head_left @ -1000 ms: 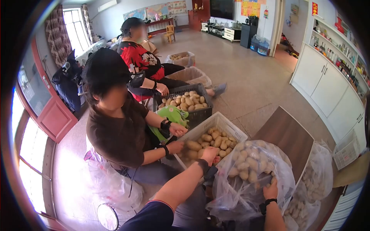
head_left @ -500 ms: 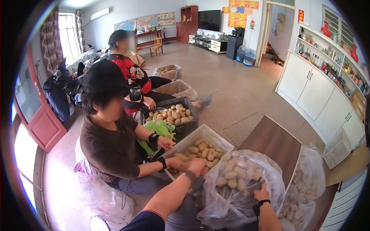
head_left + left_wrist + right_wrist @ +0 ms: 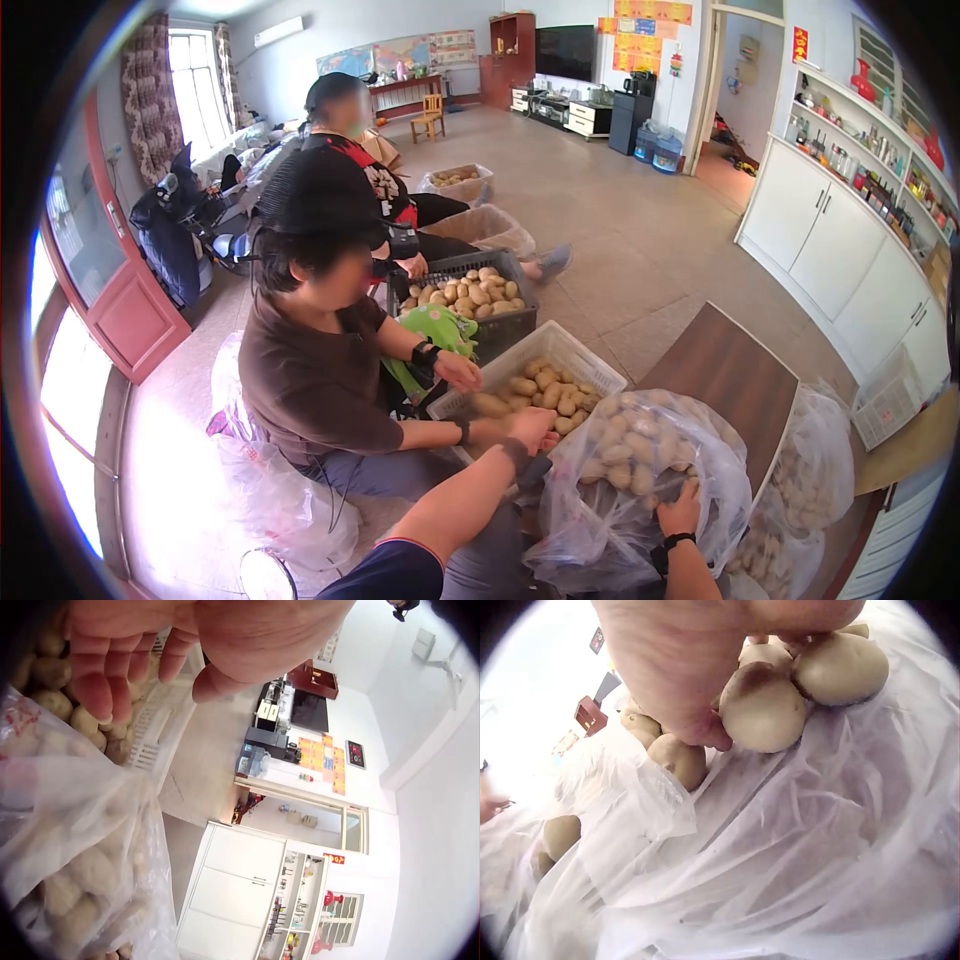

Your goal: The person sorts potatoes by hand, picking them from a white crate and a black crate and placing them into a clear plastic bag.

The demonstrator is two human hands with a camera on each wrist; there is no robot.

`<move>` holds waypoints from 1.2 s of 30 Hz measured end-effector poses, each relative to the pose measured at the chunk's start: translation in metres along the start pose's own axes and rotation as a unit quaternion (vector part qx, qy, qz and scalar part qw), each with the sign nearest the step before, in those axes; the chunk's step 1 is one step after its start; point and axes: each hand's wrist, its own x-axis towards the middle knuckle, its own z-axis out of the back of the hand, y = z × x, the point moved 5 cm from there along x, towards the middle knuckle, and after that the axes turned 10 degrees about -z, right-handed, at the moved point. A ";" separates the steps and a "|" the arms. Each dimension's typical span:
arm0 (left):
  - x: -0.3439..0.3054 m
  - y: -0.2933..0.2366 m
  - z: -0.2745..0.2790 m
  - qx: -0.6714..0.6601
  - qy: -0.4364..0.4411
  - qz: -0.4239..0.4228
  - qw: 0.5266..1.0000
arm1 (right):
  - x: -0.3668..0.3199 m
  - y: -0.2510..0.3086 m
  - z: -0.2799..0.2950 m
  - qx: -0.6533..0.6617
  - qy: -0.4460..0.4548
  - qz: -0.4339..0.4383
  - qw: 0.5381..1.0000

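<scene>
My left hand (image 3: 530, 430) is over the near side of a white plastic crate (image 3: 597, 369) of potatoes (image 3: 562, 392). In the left wrist view its fingers (image 3: 118, 679) hang loosely bent above the potatoes, with nothing seen in them. A clear plastic bag (image 3: 580, 520) full of potatoes stands in front of me. At the bag's mouth, my right hand (image 3: 681, 508) curls over a potato (image 3: 769, 716), thumb against its side and fingertips partly hidden behind it. Another potato (image 3: 844, 671) lies right beside that one.
A person in a brown shirt (image 3: 310, 380) sits at the left, one hand (image 3: 458, 370) over the crate. Behind are a black crate (image 3: 515, 325) of potatoes and a second person. A brown board (image 3: 735, 375) and more potato bags (image 3: 805, 470) lie at the right.
The head view has swung one way and partly back. The person in brown has leaned forward. My left hand stays over the white crate, my right hand at the bag's mouth.
</scene>
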 end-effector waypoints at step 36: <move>-0.037 -0.021 -0.037 0.072 -0.021 0.002 0.997 | -0.010 0.018 -0.011 0.368 0.054 -0.033 0.928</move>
